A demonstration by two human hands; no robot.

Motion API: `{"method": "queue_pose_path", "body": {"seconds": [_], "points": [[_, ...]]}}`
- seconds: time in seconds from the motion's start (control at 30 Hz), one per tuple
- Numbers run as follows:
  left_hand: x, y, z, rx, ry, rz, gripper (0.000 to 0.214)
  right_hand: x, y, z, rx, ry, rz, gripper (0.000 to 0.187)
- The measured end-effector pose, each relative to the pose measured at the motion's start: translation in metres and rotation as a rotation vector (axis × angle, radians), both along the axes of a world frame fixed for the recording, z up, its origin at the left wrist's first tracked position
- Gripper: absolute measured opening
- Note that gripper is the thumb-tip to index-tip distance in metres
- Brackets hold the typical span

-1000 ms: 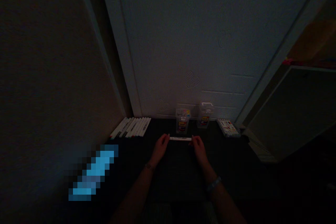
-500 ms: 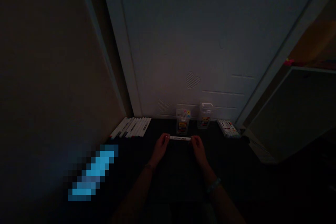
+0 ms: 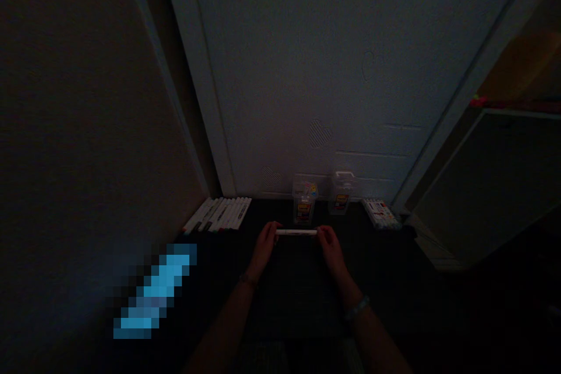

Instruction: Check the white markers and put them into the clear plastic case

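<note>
A white marker (image 3: 297, 232) lies crosswise between my two hands, above the dark table. My left hand (image 3: 265, 245) is closed on its left end. At the other end, the fingers of my right hand (image 3: 331, 246) pinch it. Just beyond the marker stands a clear plastic container (image 3: 304, 201) with coloured tips showing near its top. To the left, several white markers (image 3: 225, 214) lie side by side in a row. The fine print on the held marker is too dark to read.
A second clear container (image 3: 340, 194) with a white handle stands by the patterned wall panel (image 3: 280, 87). Farther right lies a pack of markers (image 3: 380, 214). A pixelated bright blue patch (image 3: 160, 286) is at left. The dark table (image 3: 302, 298) runs up to the panel.
The marker has turned about its length, so its printed side shows less. My left hand has shifted slightly left, showing more of that end. My right hand keeps its grip.
</note>
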State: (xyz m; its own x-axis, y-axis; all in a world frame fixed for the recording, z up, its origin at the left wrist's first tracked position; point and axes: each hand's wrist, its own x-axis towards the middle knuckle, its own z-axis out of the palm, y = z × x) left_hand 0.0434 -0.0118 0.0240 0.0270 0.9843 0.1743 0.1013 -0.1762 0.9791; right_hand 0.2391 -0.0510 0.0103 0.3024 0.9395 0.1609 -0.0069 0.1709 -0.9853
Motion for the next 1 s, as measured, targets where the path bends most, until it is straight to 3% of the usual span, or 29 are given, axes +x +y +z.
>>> {"method": "queue_pose_path", "body": {"seconds": [0.33,1.0], "points": [[-0.0013,0.0061,-0.0091,-0.015,-0.022,0.035,0.041,0.0015,-0.0013,0.0002,-0.008,0.062,-0.003,0.038],[-0.0023,0.0076,-0.0088,-0.014,-0.14,-0.019,0.038,0.004,0.0033,-0.0049,-0.029,0.063,-0.033,0.035]]}}
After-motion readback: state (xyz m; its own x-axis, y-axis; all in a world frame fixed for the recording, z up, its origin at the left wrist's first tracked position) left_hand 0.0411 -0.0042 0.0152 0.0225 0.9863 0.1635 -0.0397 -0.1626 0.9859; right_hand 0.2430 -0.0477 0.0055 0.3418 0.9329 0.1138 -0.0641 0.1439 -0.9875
